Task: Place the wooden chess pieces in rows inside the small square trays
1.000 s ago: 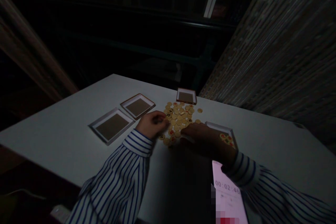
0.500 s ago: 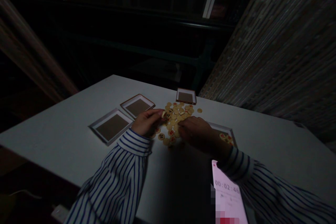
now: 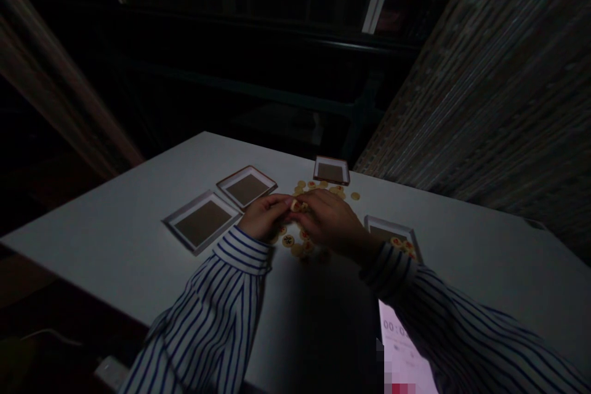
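And here are the two hands meeting over the middle of the table point(image 3: 111, 215); the left hand point(image 3: 263, 218) is pinching a small round piece point(image 3: 296, 205), a red mark just showing between thumb and finger; the right hand point(image 3: 332, 221) comes in against it from the right, fingers curled, a second bit of yellow beside the first, though whether those fingers grip or merely touch I cannot tell!

Beneath them sits the heap of pieces, its centre hidden by the hands; its far edge point(image 3: 301, 185) peeks out beyond the knuckles, its near edge point(image 3: 289, 241) below the wrists, one black mark readable as a shape, the rest too dim; a lone piece point(image 3: 355, 196) lies just to the right.

Two trays stand at left, the near tray point(image 3: 201, 223) and the brown-rimmed tray point(image 3: 247, 188); another, the far tray point(image 3: 331, 173), is beyond the heap; the right tray point(image 3: 388, 233) holds a cluster point(image 3: 401, 245) of marked pieces, its near side lost behind the striped sleeve point(image 3: 392, 268); that sleeve covers the phone's point(image 3: 404, 345) digits too, its lower end blocked out and cut off.
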`<state>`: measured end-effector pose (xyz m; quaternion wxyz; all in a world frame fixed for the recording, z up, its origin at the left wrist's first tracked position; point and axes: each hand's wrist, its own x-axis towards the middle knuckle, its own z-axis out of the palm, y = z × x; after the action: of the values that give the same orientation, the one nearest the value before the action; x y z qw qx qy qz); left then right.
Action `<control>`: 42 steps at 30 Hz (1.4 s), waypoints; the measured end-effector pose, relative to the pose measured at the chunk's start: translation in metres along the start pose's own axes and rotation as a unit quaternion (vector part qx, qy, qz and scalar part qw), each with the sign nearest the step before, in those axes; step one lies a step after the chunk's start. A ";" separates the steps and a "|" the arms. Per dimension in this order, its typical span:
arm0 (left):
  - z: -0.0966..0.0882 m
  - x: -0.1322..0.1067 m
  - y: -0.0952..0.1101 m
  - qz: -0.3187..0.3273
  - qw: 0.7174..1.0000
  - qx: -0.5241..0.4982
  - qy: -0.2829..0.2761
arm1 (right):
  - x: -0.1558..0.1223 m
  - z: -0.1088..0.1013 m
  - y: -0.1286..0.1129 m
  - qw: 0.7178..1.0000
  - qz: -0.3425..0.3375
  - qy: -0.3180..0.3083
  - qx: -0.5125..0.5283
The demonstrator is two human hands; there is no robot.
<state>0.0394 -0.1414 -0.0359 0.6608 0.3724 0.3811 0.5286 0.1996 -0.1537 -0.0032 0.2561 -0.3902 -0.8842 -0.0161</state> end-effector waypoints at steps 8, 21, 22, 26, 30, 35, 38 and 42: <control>-0.002 0.006 -0.003 0.016 1.000 0.012 0.007 | 0.006 0.004 -0.001 1.000 0.013 -0.015 0.019; -0.029 0.019 0.007 0.122 0.975 0.089 0.162 | 0.007 0.021 -0.003 0.974 0.012 -0.204 -0.100; -0.029 0.020 0.007 0.124 0.975 0.086 0.163 | 0.008 0.022 -0.003 0.972 0.007 -0.211 -0.105; -0.028 0.018 0.008 0.121 0.973 0.107 0.165 | 0.006 0.025 -0.002 0.966 0.000 -0.230 -0.120; -0.025 0.016 0.010 0.118 0.972 0.115 0.171 | 0.005 0.026 -0.003 0.966 -0.013 -0.225 -0.130; -0.021 0.012 0.012 0.105 0.971 0.122 0.179 | 0.005 0.026 -0.004 0.964 -0.013 -0.228 -0.135; -0.020 0.011 0.013 0.104 0.969 0.127 0.186 | 0.004 0.026 -0.003 0.965 -0.013 -0.228 -0.126; -0.020 0.012 0.014 0.108 0.965 0.138 0.193 | 0.000 0.021 -0.003 0.968 -0.014 -0.222 -0.113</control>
<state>0.0172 -0.1258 -0.0334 0.4559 0.3895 0.5285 0.6010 0.1878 -0.1511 -0.0205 0.0073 -0.3975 -0.9170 -0.0322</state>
